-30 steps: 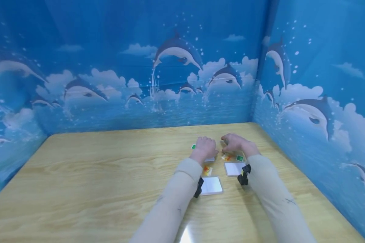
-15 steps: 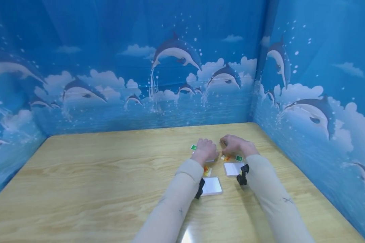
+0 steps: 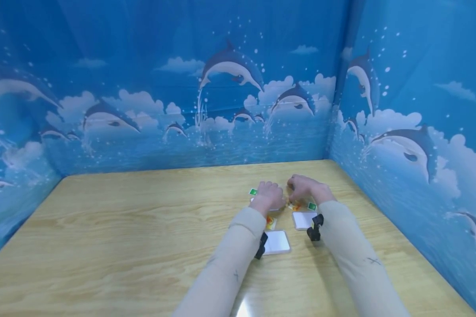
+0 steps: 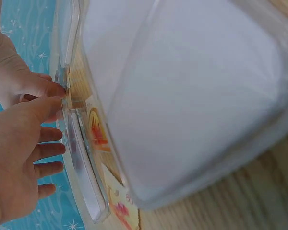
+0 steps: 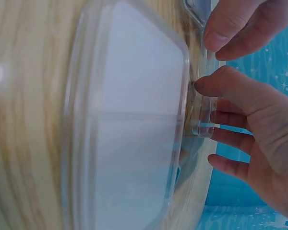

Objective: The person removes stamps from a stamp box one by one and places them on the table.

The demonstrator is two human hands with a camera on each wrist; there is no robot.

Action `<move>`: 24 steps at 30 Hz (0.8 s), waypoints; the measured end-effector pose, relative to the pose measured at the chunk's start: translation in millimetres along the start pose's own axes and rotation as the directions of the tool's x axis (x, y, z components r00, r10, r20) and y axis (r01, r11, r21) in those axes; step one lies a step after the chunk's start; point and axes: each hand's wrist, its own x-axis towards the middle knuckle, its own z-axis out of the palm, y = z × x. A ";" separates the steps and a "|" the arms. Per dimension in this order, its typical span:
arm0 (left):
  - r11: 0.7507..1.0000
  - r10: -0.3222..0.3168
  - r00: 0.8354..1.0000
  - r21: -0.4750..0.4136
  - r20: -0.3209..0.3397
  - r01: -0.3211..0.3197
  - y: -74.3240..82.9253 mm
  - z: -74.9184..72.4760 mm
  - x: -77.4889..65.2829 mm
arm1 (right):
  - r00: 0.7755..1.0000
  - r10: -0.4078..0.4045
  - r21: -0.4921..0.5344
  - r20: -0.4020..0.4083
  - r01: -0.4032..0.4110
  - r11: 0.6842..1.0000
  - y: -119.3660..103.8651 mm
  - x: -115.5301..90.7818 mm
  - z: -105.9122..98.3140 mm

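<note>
My right hand [image 3: 304,187] is at the far right of the table, thumb and fingers pinching a clear plastic case [image 5: 206,117] seen edge-on in the right wrist view. My left hand [image 3: 269,196] reaches in from the left, thumb and index finger at the edge of the same clear plastic. Below the left hand lies a flat clear case with white inside [image 3: 275,208]. Two similar cases, a nearer one [image 3: 277,242] and a right one [image 3: 303,220], lie closer to me. What the held case contains is hidden by the fingers.
Yellow-and-red picture cards, a front one [image 3: 271,223] and a back one [image 3: 294,206], lie among the cases. Small green cards sit at the left [image 3: 253,192] and right [image 3: 312,206]. Dolphin-print cloth walls [image 3: 182,149] border the wooden table [image 3: 123,229].
Both hands stay at nearly the same place. The right fingers have drawn slightly closer together, and the left hand has shifted a little toward the right hand.
</note>
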 end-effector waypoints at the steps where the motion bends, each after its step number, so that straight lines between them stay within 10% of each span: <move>1: 1.000 0.003 1.000 0.001 -0.003 -0.003 0.2 0.0 -0.1 | 1.000 -0.013 -0.010 -0.005 0.013 1.000 0.8 -0.6 -0.3; 24: 0.970 0.041 0.982 0.245 -0.186 0.006 -5.8 -1.7 9.0 | 0.968 -0.196 -0.079 -0.156 0.185 0.980 -4.2 -12.6 -5.4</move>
